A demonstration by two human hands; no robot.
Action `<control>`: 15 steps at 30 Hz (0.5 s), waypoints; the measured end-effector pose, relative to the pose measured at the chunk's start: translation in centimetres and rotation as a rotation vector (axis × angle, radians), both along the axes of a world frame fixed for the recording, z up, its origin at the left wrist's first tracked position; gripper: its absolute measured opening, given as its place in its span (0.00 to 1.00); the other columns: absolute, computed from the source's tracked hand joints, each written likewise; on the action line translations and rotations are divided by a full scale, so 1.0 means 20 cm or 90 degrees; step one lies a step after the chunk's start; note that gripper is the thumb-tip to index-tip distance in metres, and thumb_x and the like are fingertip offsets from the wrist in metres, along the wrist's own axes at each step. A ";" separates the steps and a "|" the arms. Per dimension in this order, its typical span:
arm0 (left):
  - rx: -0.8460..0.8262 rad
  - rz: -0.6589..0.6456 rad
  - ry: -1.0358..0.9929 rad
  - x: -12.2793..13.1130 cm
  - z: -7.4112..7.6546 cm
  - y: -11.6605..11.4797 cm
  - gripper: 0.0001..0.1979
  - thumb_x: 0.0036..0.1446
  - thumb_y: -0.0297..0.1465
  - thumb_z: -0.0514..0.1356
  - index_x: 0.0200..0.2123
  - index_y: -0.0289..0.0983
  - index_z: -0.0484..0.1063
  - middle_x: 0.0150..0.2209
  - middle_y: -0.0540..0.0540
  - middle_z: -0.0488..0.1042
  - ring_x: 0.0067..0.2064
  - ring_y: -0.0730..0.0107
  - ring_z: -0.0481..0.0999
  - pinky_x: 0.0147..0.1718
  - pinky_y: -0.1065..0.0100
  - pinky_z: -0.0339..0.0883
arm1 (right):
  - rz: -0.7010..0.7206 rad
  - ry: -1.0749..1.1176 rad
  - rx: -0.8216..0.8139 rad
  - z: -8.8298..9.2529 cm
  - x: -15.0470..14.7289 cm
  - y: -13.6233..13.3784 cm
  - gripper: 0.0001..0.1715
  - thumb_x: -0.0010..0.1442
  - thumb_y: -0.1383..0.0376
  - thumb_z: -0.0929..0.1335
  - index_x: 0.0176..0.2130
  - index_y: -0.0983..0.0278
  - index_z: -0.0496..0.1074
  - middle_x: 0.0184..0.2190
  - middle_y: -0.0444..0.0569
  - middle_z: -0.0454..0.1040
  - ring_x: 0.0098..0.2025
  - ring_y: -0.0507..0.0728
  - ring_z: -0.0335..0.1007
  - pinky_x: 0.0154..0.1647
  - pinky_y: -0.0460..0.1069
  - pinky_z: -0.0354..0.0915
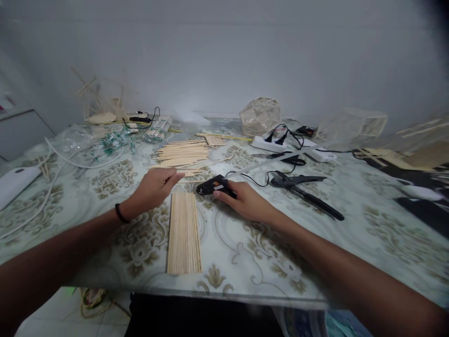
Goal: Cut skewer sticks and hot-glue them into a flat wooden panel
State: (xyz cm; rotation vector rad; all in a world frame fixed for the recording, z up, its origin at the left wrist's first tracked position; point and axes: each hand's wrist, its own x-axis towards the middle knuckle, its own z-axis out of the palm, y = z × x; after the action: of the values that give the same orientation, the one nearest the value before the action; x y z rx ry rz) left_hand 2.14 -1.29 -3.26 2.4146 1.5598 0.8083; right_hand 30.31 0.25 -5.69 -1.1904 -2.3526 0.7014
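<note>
My right hand (pixel 245 199) is closed around a black hot glue gun (pixel 213 186), its nozzle pointing left and a long clear glue stick (pixel 266 161) sticking out of its back. My left hand (pixel 154 188) has its fingers curled and thumb pressed to them; whatever may be between them is hidden. Just beyond its fingertips lie a few loose wooden sticks (pixel 196 173). Below both hands, a flat panel of wooden sticks side by side (pixel 184 234) rests on the patterned tablecloth (pixel 228 243), near the table's front edge.
A pile of wooden sticks (pixel 182 152) lies behind my hands. To the right are black-handled cutters (pixel 305 192) and a white power strip (pixel 268 143) with plugs and cords. Stick frames (pixel 260 116) stand at the back. Plastic wrappers (pixel 114 140) and a white cable (pixel 38 210) lie left.
</note>
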 end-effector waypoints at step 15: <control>-0.165 -0.141 0.116 -0.02 -0.11 0.00 0.26 0.58 0.50 0.68 0.50 0.39 0.72 0.44 0.47 0.74 0.44 0.61 0.75 0.43 0.64 0.65 | 0.018 0.024 0.006 -0.01 0.01 0.01 0.27 0.69 0.49 0.63 0.48 0.68 0.78 0.33 0.52 0.80 0.32 0.58 0.70 0.34 0.50 0.60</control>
State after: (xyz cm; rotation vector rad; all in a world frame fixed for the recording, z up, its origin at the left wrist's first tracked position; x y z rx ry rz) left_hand 1.77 -1.31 -5.37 2.4616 1.3232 0.3310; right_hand 30.45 0.54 -5.90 -1.1323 -2.3427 0.7148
